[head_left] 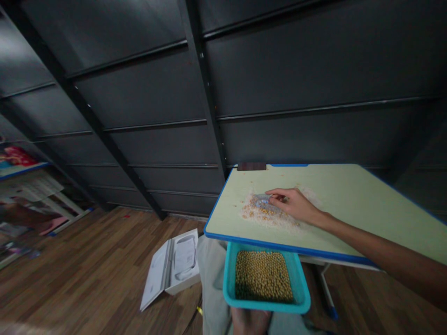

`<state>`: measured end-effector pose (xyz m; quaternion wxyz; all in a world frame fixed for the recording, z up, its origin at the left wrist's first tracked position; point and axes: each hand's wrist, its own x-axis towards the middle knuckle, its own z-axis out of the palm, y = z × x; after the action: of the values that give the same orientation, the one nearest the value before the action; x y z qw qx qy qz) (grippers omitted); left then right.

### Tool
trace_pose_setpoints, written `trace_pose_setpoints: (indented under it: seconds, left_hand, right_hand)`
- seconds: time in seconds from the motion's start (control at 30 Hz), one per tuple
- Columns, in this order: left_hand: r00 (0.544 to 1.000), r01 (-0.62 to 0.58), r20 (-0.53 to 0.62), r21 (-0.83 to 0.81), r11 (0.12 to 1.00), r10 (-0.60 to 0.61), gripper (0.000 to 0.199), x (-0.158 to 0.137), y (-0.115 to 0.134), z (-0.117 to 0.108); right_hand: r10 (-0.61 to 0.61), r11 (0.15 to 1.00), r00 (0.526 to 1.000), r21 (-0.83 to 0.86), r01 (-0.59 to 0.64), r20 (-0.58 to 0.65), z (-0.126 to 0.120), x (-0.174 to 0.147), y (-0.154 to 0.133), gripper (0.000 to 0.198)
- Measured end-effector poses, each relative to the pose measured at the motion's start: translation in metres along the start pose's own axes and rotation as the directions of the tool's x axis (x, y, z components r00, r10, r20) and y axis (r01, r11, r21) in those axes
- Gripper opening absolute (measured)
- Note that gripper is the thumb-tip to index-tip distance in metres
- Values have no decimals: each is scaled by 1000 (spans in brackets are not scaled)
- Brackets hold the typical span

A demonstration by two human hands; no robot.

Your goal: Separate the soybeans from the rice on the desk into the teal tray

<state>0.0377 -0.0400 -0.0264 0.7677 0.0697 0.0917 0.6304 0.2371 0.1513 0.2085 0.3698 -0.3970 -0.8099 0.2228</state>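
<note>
My right hand (291, 203) reaches in from the right over the pale table top, its thumb and fingers drawn together. At its fingertips lies a clear, bluish piece (261, 203), perhaps plastic; whether the fingers grip it is not plain. Around and below it spreads a pile of whitish rice-like grains (275, 222) mixed with yellow beans (267, 211). A turquoise plastic basket (228, 279) full of round yellow beans (263, 274) sits at my lap, below the table edge. Bare skin (249, 321) shows under its near rim; it may be my left hand or arm, with no fingers visible.
The pale green table (352, 200) has a blue rim. A dark brown object (251, 166) lies at its far left corner. An open white box (181, 260) stands on the wooden floor. Dark panels rise behind. At far left, part of a person's leg (28, 216) shows beside another table (24, 171).
</note>
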Motion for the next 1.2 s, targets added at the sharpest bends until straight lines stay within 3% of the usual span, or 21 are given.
trace_pose_setpoints:
  seconds: [0.23, 0.63, 1.2]
  left_hand:
    - [995, 31, 92, -41, 999, -27, 51, 1, 1, -3]
    - [988, 32, 156, -79, 996, -19, 51, 1, 1, 10]
    - [998, 38, -44, -63, 997, -41, 48, 0, 3, 22]
  right_hand:
    - [-27, 1000, 998, -3, 27, 64, 2, -4, -14, 30]
    - [-62, 998, 994, -12, 63, 90, 6, -9, -21, 32]
    - [-98, 995, 989, -21, 101, 115, 11, -12, -18, 31]
